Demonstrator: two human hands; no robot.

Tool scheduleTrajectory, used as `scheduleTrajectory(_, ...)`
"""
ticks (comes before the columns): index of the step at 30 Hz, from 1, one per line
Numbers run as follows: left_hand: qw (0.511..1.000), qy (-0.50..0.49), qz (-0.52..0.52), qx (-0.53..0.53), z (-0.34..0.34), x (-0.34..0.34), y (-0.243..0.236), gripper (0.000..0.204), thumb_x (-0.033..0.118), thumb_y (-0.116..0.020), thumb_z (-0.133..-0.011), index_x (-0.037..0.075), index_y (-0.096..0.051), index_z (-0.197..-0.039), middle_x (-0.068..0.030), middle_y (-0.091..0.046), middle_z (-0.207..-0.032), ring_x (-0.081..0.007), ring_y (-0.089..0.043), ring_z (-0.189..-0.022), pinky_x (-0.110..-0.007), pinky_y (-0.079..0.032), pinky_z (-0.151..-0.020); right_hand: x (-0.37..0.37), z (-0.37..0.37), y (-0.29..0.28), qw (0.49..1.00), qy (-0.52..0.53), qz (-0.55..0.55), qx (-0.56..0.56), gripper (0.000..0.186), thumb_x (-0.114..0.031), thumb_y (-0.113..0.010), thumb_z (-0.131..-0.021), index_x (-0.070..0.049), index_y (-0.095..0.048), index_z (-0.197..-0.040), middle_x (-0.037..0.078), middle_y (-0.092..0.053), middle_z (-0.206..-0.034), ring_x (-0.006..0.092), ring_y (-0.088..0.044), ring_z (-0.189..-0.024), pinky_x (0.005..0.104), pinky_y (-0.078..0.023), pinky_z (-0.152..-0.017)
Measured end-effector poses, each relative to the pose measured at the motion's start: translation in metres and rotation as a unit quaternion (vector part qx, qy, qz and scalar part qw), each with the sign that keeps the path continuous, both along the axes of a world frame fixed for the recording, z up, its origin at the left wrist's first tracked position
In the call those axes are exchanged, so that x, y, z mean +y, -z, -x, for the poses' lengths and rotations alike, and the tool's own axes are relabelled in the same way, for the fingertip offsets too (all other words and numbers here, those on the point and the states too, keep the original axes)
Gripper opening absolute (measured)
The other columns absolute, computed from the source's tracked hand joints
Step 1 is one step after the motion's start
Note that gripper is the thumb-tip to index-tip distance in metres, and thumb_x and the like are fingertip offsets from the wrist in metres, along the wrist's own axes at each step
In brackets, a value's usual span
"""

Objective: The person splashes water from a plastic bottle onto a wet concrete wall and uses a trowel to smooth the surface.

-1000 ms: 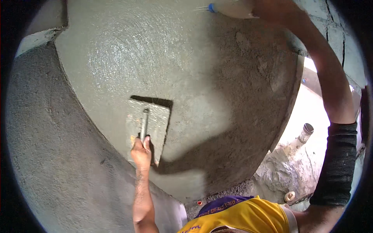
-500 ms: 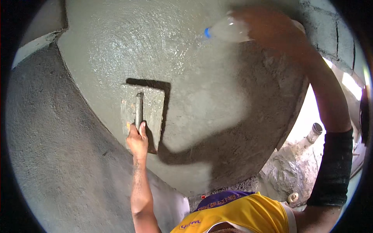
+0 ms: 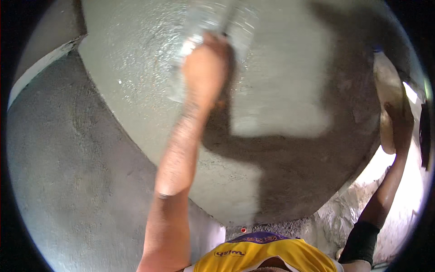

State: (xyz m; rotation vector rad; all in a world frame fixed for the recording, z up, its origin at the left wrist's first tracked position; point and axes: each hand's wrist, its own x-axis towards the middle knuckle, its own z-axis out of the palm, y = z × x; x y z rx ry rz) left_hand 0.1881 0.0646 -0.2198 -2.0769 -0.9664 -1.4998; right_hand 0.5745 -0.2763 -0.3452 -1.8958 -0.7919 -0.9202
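Observation:
My left hand, arm stretched far forward, is closed round the handle of a plastering trowel. The trowel's broad flat plate is smeared by motion and lies over the wet grey plaster, which glistens around it. At the far right, my right hand grips a cloudy plastic bottle. The bottle stands roughly upright, its blue cap uppermost, beside the right edge of the plaster. Its contents cannot be made out.
To the left, a rough dark grey cement surface meets the plaster along a curved edge. A pale ledge shows at the upper left. Crumpled light sheeting lies at the lower right, near a brightly lit gap. Shadows of my arms cross the plaster.
My left hand has swept the trowel forward and to the right. My right hand has drawn the bottle back to the right and turned it from sideways to cap up.

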Motion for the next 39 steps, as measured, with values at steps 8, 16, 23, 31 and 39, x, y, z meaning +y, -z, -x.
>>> scheduleTrajectory(8, 0.987, 0.008, 0.058, 0.151, 0.076, 0.045, 0.198, 0.039, 0.036, -0.067, -0.095, 0.002, -0.064, -0.115, -0.0131, -0.069, -0.083, -0.0298, -0.068, -0.067, -0.040, -0.056, -0.060, -0.074, -0.113, 0.094, 0.921, 0.224, 0.243, -0.205, 0.048, -0.032, -0.058, -0.102, -0.013, -0.051, -0.146, 0.015, -0.054, -0.145, 0.0298, -0.056, -0.130, 0.0397, -0.044, -0.108)
scheduleTrajectory(16, 0.996, -0.031, -0.035, -0.073, 0.119, 0.070, -0.045, 0.046, 0.046, -0.055, -0.101, 0.000, -0.063, -0.100, -0.0180, -0.066, -0.068, -0.0247, -0.067, -0.057, -0.040, -0.052, -0.049, -0.096, -0.108, 0.103, 0.990, 0.137, 0.013, -0.027, 0.052, -0.036, -0.058, -0.101, -0.010, -0.050, -0.146, 0.015, -0.054, -0.145, 0.0295, -0.055, -0.130, 0.0407, -0.044, -0.108)
scheduleTrajectory(23, 0.997, -0.031, -0.052, 0.049, -0.018, 0.000, 0.018, 0.028, 0.031, -0.050, -0.101, 0.004, -0.058, -0.101, -0.0144, -0.069, -0.070, -0.0323, -0.071, -0.067, -0.045, -0.056, -0.057, -0.013, -0.082, 0.078, 0.996, 0.052, -0.064, -0.023, 0.057, -0.039, -0.058, -0.100, -0.007, -0.049, -0.146, 0.016, -0.055, -0.144, 0.0292, -0.055, -0.130, 0.0415, -0.044, -0.109)
scheduleTrajectory(31, 0.992, -0.063, -0.078, 0.074, 0.143, 0.087, 0.226, 0.039, 0.034, -0.065, -0.096, 0.001, -0.058, -0.116, -0.0157, -0.069, -0.083, -0.0290, -0.068, -0.064, -0.040, -0.055, -0.054, -0.006, -0.049, 0.096, 0.995, -0.005, -0.096, 0.023, 0.062, -0.039, -0.063, -0.098, -0.008, -0.046, -0.149, 0.015, -0.055, -0.145, 0.0279, -0.057, -0.128, 0.0384, -0.041, -0.111)
scheduleTrajectory(39, 0.985, -0.020, -0.033, -0.165, 0.117, 0.076, -0.040, 0.046, 0.044, -0.058, -0.098, -0.001, -0.060, -0.093, -0.0283, -0.068, -0.081, -0.0489, -0.067, -0.081, -0.052, -0.053, -0.069, -0.041, -0.032, 0.062, 0.993, 0.056, -0.097, -0.022, 0.060, -0.030, -0.065, -0.097, -0.001, -0.047, -0.146, 0.019, -0.057, -0.141, 0.0290, -0.058, -0.126, 0.0374, -0.044, -0.107)
